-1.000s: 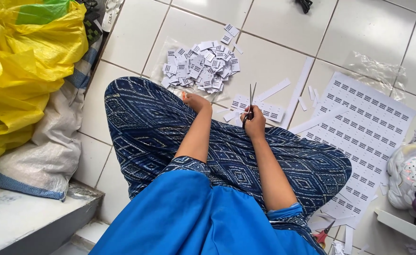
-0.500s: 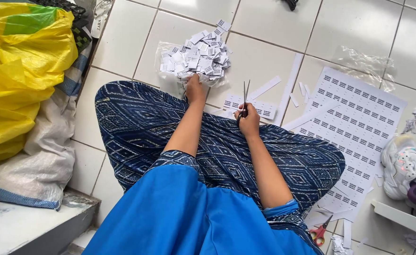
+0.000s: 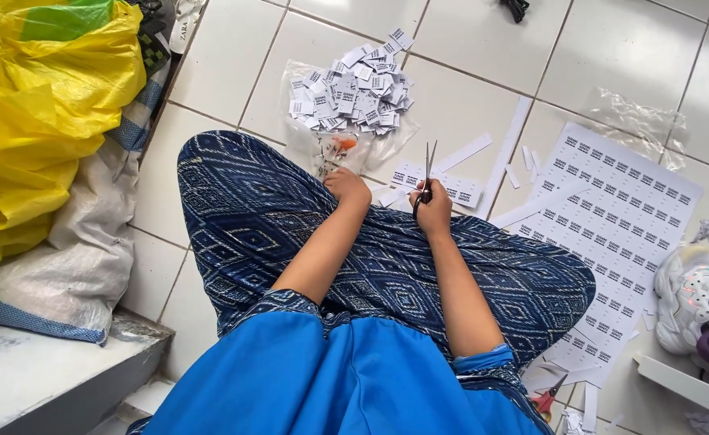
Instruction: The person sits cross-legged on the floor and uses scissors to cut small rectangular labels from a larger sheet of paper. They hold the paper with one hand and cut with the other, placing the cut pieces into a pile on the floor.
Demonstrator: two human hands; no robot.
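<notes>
A good heap of cut labels (image 3: 353,90) lies far left, while the right hand (image 3: 433,211) grips scissors (image 3: 429,167) over a short strip (image 3: 439,184), the left hand (image 3: 346,184) loosely curled and seemingly empty, and a large uncut sheet (image 3: 620,234) remains at right.

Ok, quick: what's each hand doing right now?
Left hand: curled on the patterned trousers, grip cannot be told.
Right hand: closed on scissors, blades pointing up.

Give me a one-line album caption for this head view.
Seated on tiles, right hand holds scissors upright; left hand rests beside a pile of labels.
</notes>
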